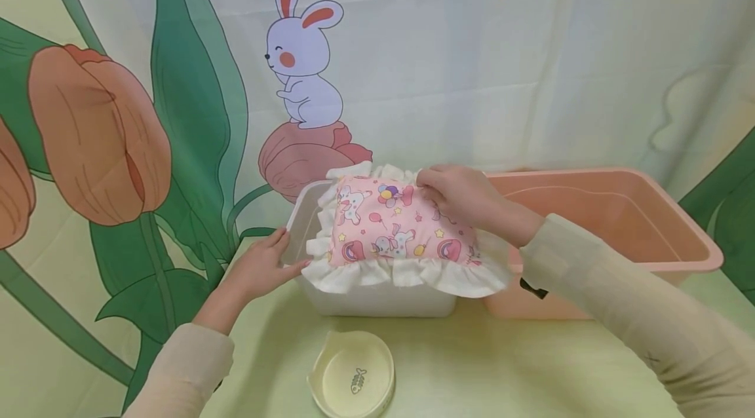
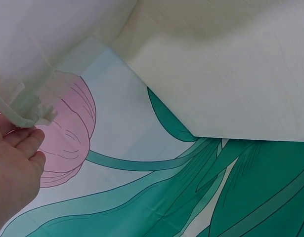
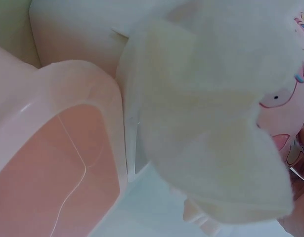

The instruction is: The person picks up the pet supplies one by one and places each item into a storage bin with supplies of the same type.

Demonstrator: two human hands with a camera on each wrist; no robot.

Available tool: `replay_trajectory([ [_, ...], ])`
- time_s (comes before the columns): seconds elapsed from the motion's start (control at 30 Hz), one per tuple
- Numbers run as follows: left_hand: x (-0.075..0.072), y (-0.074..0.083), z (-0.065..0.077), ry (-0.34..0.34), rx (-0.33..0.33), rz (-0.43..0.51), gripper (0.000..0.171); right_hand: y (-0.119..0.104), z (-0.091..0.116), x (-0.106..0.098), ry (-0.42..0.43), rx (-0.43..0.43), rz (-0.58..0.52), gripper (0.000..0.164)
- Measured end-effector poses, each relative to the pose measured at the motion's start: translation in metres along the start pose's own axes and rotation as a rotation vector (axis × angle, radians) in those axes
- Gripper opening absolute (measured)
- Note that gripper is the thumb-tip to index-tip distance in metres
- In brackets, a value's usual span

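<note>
A small pink pillow point(image 1: 407, 221) with unicorn and balloon prints and a cream ruffle lies over the opening of a white plastic bin point(image 1: 377, 303), covering most of it. My right hand point(image 1: 466, 198) grips the pillow near its upper right edge, fingers bent into the fabric. At the bin's left rim is my left hand point(image 1: 259, 267), its fingers hooked at the edge and the thumb beside the ruffle. In the left wrist view that hand point(image 2: 16, 163) holds the rim from below. The ruffle point(image 3: 216, 118) fills much of the right wrist view.
To the right, against the white bin, stands a larger pink bin point(image 1: 596, 287). A pale yellow dish point(image 1: 354, 379) with a fish-bone print sits in front on the light green table point(image 1: 483, 365). Behind hangs a printed curtain point(image 1: 448, 77) with a rabbit and tulips.
</note>
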State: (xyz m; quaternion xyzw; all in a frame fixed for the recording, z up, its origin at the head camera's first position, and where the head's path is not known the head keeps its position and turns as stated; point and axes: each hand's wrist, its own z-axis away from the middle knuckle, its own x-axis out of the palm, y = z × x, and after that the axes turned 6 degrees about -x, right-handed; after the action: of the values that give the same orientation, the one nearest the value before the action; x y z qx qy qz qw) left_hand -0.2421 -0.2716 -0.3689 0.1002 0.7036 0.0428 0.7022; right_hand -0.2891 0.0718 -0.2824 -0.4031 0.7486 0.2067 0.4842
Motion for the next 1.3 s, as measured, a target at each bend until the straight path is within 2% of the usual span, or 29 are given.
replay_trajectory([
  [0.43, -0.001, 0.001, 0.003, 0.038, 0.034, -0.027, 0.078, 0.003, -0.004, 0.005, 0.014, 0.02, 0.011, 0.003],
  [0.77, -0.001, 0.001, 0.002, 0.039, 0.039, -0.016, 0.082, 0.009, -0.009, 0.011, 0.012, 0.048, 0.031, 0.004],
  [1.13, 0.0, 0.001, 0.001, 0.015, 0.014, 0.011, 0.086, 0.011, -0.013, 0.013, 0.018, 0.062, 0.045, 0.004],
  [1.3, 0.001, 0.0, 0.0, 0.029, 0.023, 0.011, 0.086, 0.011, -0.014, 0.013, 0.021, 0.073, 0.04, 0.006],
])
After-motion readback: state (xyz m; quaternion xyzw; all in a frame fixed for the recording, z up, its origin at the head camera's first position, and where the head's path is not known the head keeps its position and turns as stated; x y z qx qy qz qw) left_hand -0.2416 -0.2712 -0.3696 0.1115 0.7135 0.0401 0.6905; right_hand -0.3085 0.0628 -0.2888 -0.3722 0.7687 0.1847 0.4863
